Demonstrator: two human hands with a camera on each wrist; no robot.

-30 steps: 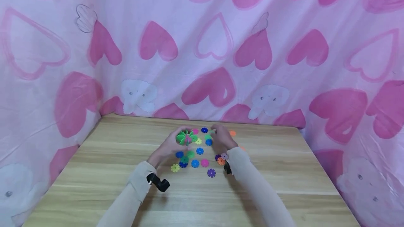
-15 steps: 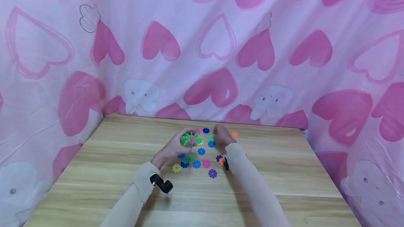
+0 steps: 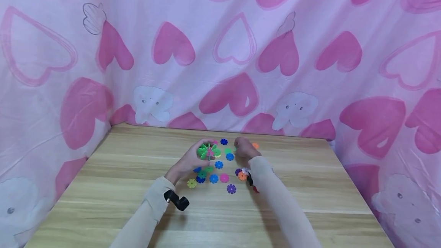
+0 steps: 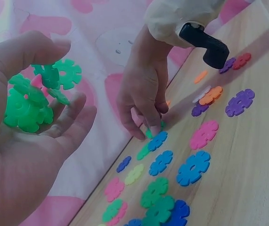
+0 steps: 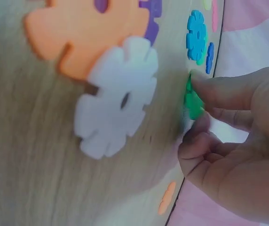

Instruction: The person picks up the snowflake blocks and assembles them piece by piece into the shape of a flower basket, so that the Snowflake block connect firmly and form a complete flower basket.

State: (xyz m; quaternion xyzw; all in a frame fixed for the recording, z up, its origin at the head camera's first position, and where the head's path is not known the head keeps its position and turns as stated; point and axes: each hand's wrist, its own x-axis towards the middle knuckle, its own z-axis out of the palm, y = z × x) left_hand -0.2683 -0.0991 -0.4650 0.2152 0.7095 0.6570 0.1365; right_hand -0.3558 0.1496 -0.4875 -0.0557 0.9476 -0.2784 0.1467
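My left hand (image 3: 187, 162) holds up a cluster of green notched plastic discs (image 4: 28, 103), joined round a pink disc (image 4: 36, 81). The thumb curves over the cluster and the fingers curl underneath, in the left wrist view. To the right, my right hand (image 5: 247, 117) reaches down to the table's far part. Its thumb and fingertips pinch a single green notched disc (image 5: 193, 101) low at the tabletop. Beside those fingertips lies a blue disc (image 4: 158, 141), overlapping a light green one (image 4: 143, 151).
Several loose notched discs are spread between and in front of the hands, including a purple disc (image 3: 231, 189), a pink disc (image 3: 224, 178) and a yellow disc (image 3: 191, 183). A white disc (image 5: 120, 99) leans on an orange one (image 5: 87, 28). A heart-patterned curtain (image 3: 227, 95) borders the wooden table (image 3: 138, 156).
My right hand has shifted slightly right and its fingers have drawn in on the green disc. My left hand and its cluster have moved slightly right. A red disc now shows by the right wrist.
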